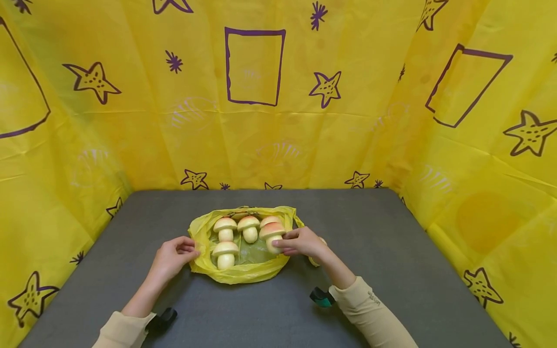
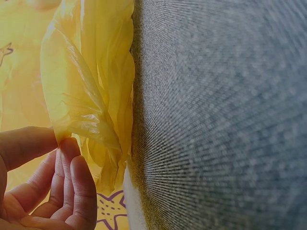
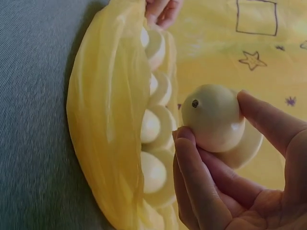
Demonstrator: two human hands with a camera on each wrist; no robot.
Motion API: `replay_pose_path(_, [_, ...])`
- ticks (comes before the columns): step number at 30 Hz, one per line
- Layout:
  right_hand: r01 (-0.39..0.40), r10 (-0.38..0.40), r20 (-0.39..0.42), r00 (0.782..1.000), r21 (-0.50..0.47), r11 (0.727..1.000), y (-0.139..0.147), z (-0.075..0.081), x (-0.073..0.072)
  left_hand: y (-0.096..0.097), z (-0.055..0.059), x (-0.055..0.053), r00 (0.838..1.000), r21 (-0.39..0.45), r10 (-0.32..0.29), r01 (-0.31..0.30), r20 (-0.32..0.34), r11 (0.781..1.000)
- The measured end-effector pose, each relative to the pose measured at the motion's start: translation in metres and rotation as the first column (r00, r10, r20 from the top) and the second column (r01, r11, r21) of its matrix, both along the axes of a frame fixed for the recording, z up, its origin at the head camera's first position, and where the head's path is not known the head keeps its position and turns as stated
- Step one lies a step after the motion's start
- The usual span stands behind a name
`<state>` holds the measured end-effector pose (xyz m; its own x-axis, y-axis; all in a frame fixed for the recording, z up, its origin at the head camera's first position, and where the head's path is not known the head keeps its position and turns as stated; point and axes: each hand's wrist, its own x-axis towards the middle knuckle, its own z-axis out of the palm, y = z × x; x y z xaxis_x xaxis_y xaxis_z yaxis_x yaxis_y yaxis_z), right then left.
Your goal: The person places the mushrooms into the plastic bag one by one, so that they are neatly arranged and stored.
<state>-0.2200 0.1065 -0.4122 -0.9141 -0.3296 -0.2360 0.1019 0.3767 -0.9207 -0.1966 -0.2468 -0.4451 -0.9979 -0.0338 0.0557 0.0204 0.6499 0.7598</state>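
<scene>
A yellow plastic bag (image 1: 239,276) lies wide open on the grey table. Several toy mushrooms (image 1: 225,249) with pale stems and orange-tinged caps are inside it. At the bag's left edge, my left hand (image 1: 171,258) pinches the thin plastic (image 2: 76,105) between thumb and fingers. My right hand (image 1: 304,241) holds one toy mushroom (image 1: 272,232) by its stem over the bag's right side. The stem's round end, with a small dark spot, faces the right wrist view; the held mushroom (image 3: 213,117) partly hides another one behind it in the head view.
A pale object (image 1: 314,262), probably another mushroom, lies on the table (image 1: 243,319) right of the bag, mostly hidden by the right wrist. Yellow curtains (image 1: 278,130) with purple stars and frames enclose the table's back and sides.
</scene>
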Motion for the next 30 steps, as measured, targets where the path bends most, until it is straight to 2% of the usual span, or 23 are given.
replay_pose_path(11, [-0.022, 0.022, 0.01, 1.0, -0.065, 0.998, -0.021, -0.006, -0.001, -0.001, 0.0, 0.0, 1.0, 0.0, -0.008, 0.008, -0.011, 1.0])
replay_pose_path(24, [-0.031, 0.033, 0.04, 0.999, -0.04, 0.999, -0.042, -0.016, 0.001, -0.001, 0.001, 0.0, 1.0, -0.012, -0.009, 0.009, -0.015, 1.0])
replay_pose_path(30, [-0.028, 0.028, 0.027, 0.999, -0.006, 1.0, -0.046, -0.023, 0.002, -0.001, 0.001, -0.001, 1.0, -0.02, -0.008, 0.007, -0.018, 1.0])
